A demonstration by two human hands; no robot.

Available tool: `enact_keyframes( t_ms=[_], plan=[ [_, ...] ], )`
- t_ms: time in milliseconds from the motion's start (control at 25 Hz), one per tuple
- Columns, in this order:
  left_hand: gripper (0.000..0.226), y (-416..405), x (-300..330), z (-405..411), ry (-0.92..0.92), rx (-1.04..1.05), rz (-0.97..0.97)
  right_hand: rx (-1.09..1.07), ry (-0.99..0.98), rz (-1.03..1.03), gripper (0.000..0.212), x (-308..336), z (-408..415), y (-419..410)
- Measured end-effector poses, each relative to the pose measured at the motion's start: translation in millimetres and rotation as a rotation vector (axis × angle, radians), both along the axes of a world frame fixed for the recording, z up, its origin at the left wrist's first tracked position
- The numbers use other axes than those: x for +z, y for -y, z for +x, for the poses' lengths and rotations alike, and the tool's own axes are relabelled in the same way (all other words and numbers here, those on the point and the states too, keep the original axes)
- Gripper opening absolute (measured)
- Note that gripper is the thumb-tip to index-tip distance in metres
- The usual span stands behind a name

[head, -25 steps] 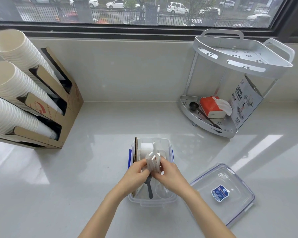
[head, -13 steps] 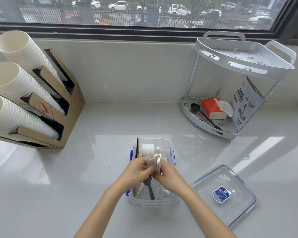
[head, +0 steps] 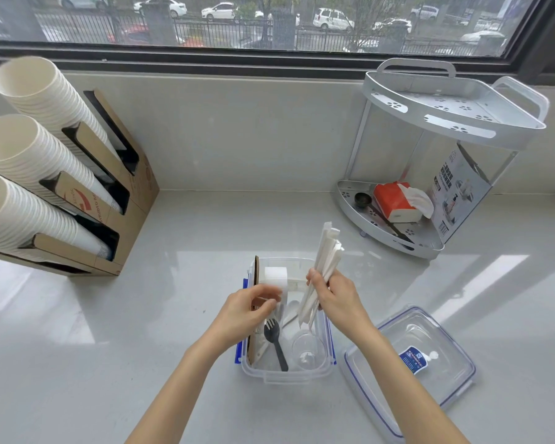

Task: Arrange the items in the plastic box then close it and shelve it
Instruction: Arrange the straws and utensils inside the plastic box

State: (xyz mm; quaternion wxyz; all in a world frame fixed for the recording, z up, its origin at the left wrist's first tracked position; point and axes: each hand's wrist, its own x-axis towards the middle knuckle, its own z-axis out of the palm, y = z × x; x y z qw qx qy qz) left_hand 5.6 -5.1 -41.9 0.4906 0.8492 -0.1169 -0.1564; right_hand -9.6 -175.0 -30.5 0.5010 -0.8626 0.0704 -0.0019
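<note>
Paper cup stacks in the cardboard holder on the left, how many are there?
3. The top white paper cup stack sits nearest the window, the middle white stack just below it, and the bottom white stack nearest the camera, all slanting in the brown cardboard holder.

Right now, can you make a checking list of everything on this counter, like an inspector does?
Surface: pale glossy counter, with window glare.
Job's things: clear plastic box open; inside, a black fork, a clear cup, a white block and a brown card against its left wall. Lid lies off, right of the box.
Clutter: paper cup stacks in a cardboard holder at left.
Hands: right hand grips a bundle of white wrapped sticks, raised over the box; left hand is at the box's left side, its fingers curled; a grip cannot be told.
Cables: nothing seen.
Surroundings: corner shelf rack holding a tissue pack; window with parked cars outside.
</note>
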Motion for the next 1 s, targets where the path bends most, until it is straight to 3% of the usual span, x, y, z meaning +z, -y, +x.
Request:
enact_keyframes(
  t_ms=[320,520,800,1000],
  plan=[
    [0.021,-11,-3,-8,-0.056,-0.032,0.111,-0.092,-0.028,0.072,0.044,-1,-2,-3],
    [0.026,-19,0,-9,-0.045,-0.050,0.152,-0.147,-0.011,0.225,0.046,-8,-6,-3],
    [0.023,-25,5,-1,0.055,0.070,0.079,-0.301,0.048,0.533,0.026,-6,-6,-2],
    [0.023,-20,4,3,0.061,0.043,0.078,-0.275,0.051,0.529,0.021,-6,-6,-3]
  ],
)
